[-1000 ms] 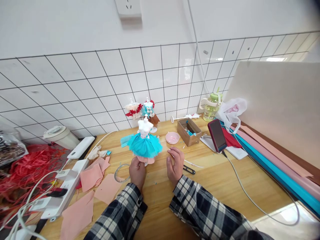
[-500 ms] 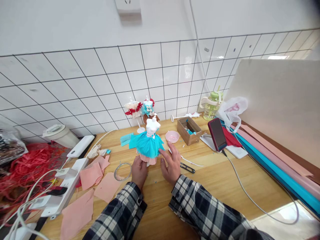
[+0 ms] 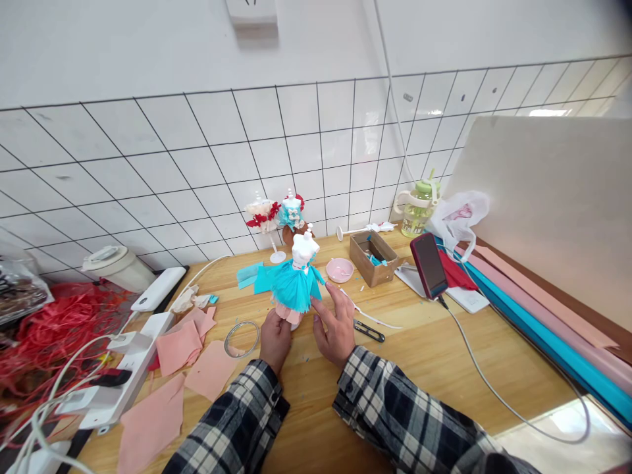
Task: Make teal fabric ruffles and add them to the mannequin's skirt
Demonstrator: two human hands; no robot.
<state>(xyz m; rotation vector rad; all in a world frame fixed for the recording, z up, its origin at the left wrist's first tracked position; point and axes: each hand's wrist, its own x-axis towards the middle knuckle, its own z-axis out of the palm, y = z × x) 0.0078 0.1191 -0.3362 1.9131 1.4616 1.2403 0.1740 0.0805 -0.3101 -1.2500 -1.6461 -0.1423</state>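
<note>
A small white dress-form figure (image 3: 305,249) wears a turquoise skirt (image 3: 296,284) with pink ruffles (image 3: 286,313) below it. It tilts slightly to the right. My left hand (image 3: 275,337) is closed round its lower end, under the pink ruffles; the part inside the fist is hidden. At the skirt's right lower edge is my right hand (image 3: 336,328), fingers spread and fingertips at the turquoise material. Behind the figure stand two more little dress forms, one with cream and red trim (image 3: 264,216), the other turquoise and red (image 3: 292,214).
Left: wire ring (image 3: 241,339), pink paper pieces (image 3: 151,421), power strip (image 3: 129,368), red shreds (image 3: 54,336). Right: pink bowl (image 3: 340,270), cardboard box (image 3: 374,258), black thread snips (image 3: 369,330), phone (image 3: 428,266) on a cable, green-lidded bottle (image 3: 419,209), paper rolls (image 3: 538,322). A tiled wall rises behind.
The figure has shifted slightly and now leans more to the right. My right hand has moved a little to the left, staying by the skirt's edge.
</note>
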